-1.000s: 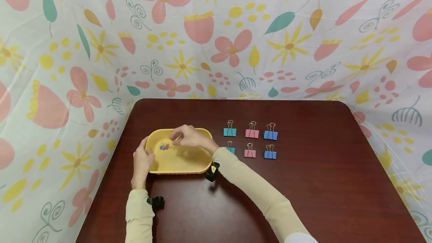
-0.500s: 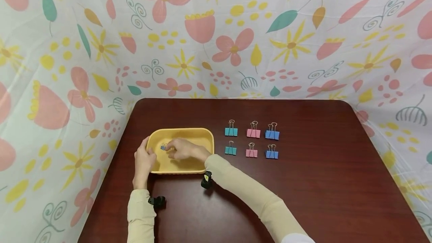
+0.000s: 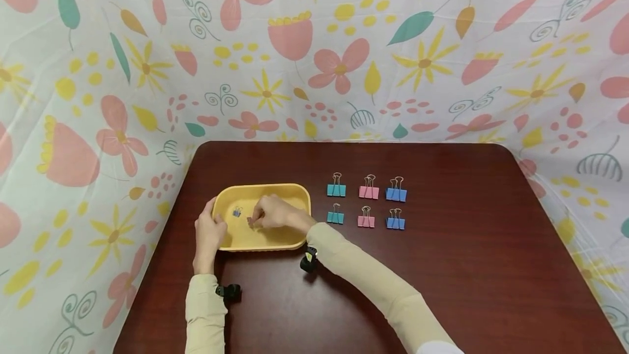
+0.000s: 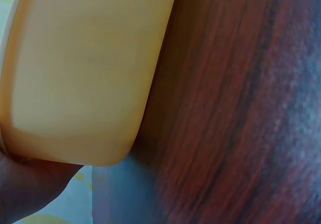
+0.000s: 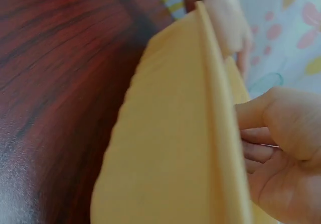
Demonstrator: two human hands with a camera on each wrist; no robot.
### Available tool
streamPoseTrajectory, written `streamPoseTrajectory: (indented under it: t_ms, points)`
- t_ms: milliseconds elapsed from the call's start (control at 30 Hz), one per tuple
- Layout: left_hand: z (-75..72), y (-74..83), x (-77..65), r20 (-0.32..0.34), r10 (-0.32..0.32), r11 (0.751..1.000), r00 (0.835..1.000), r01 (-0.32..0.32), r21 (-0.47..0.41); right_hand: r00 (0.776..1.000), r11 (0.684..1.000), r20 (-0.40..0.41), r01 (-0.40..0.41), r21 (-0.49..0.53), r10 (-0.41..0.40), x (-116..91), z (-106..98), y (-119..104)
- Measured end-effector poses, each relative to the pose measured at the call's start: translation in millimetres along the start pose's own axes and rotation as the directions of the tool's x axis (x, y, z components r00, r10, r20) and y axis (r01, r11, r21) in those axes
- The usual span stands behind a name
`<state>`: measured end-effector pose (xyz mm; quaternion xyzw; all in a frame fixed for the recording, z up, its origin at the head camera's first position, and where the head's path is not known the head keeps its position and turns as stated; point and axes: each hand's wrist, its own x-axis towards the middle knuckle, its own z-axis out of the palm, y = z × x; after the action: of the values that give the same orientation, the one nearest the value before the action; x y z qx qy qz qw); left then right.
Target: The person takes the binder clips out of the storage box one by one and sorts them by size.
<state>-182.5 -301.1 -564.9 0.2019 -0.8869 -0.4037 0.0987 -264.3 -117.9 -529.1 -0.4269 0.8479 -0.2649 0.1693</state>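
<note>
My left hand [image 3: 208, 234] grips the left end of a yellow plastic tray [image 3: 265, 246], thumb over the rim. In the left wrist view, part of that hand shows at the tray's corner. Inside the tray, my right hand [image 3: 275, 213] pinches a small pink binder clip [image 3: 250, 222] between its fingertips. A small blue binder clip [image 3: 237, 212] lies on the tray floor, left of the right hand. From the right wrist, the tray's wall [image 5: 165, 128] hides the fingertips and the pink clip.
Right of the tray, binder clips stand in two rows on the dark wooden table [image 3: 442, 266]: teal clips [image 3: 336, 190], pink clips [image 3: 368, 192] and blue clips [image 3: 396, 194]. A flower-patterned cloth [image 3: 339, 70] hangs behind and at the sides.
My right hand reached down to the tray floor, then moved slightly right and up with the small pink binder clip, away from the small blue one. The left hand stays on the tray.
</note>
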Motion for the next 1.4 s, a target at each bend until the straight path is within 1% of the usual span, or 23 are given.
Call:
streamPoseTrajectory:
  t_ms: [67,133,200,267,367,433,533,600,733,833,933,1033,1133,1267,1367,1400]
  points:
    - [0.4,-0.1,0.6,0.000,0.001,1.000,1.000,-0.001,-0.009,0.999,0.999,-0.039,0.007,0.052,-0.005,-4,-6,3]
    - [0.0,-0.1,0.9,0.000,-0.001,1.000,1.000,0.001,-0.011,0.998,0.993,-0.053,0.020,0.113,-0.015,-7,-12,6]
    - [-0.2,-0.2,1.2,0.006,-0.005,1.000,1.000,0.005,-0.015,0.999,0.979,-0.038,0.034,0.202,-0.027,-12,-18,10]
    - [-0.4,0.3,0.4,0.013,-0.009,1.000,1.000,0.009,-0.016,0.999,0.968,-0.020,0.041,0.249,-0.037,-16,-22,13]
    - [-0.1,0.4,-1.3,0.025,-0.009,1.000,1.000,0.009,-0.017,0.998,0.964,-0.026,0.060,0.260,-0.055,-22,-27,18]
    - [-0.3,0.4,-2.8,0.030,-0.016,1.000,0.999,0.017,-0.015,0.997,0.967,-0.043,0.077,0.244,-0.069,-26,-28,21]
    - [-0.8,0.8,-4.4,0.028,-0.023,1.000,0.999,0.023,-0.009,0.994,0.963,-0.068,0.102,0.248,-0.088,-31,-29,24]
    - [-1.0,1.2,-4.9,0.030,-0.027,1.000,0.999,0.027,-0.009,0.993,0.959,-0.078,0.107,0.264,-0.090,-35,-30,27]
    - [-0.6,1.8,-4.1,0.029,-0.024,1.000,0.999,0.024,-0.003,0.993,0.948,-0.103,0.090,0.306,-0.061,-47,-36,31]
    - [-0.1,1.7,-3.2,0.024,-0.023,1.000,0.999,0.023,0.003,0.988,0.937,-0.135,0.112,0.332,-0.071,-56,-45,35]
    - [0.1,2.3,-2.9,0.025,-0.021,1.000,0.999,0.021,0.001,0.982,0.934,-0.161,0.150,0.325,-0.101,-66,-56,39]
    - [0.3,2.7,-3.0,0.023,-0.017,1.000,1.000,0.017,-0.003,0.979,0.943,-0.173,0.152,0.297,-0.104,-77,-69,42]
    - [0.4,2.7,-3.3,0.021,-0.014,1.000,1.000,0.014,-0.004,0.983,0.948,-0.168,0.126,0.291,-0.079,-89,-79,48]
    - [0.2,2.8,-4.2,0.021,-0.010,1.000,1.000,0.010,-0.002,0.981,0.966,-0.190,0.093,0.240,-0.047,-105,-88,60]
    - [-0.1,3.0,-4.5,0.018,-0.009,1.000,1.000,0.009,-0.005,0.976,0.981,-0.214,0.077,0.180,-0.037,-116,-92,68]
    - [-0.1,3.2,-4.6,0.019,-0.009,1.000,1.000,0.009,-0.007,0.977,0.981,-0.211,0.065,0.180,-0.026,-120,-93,71]
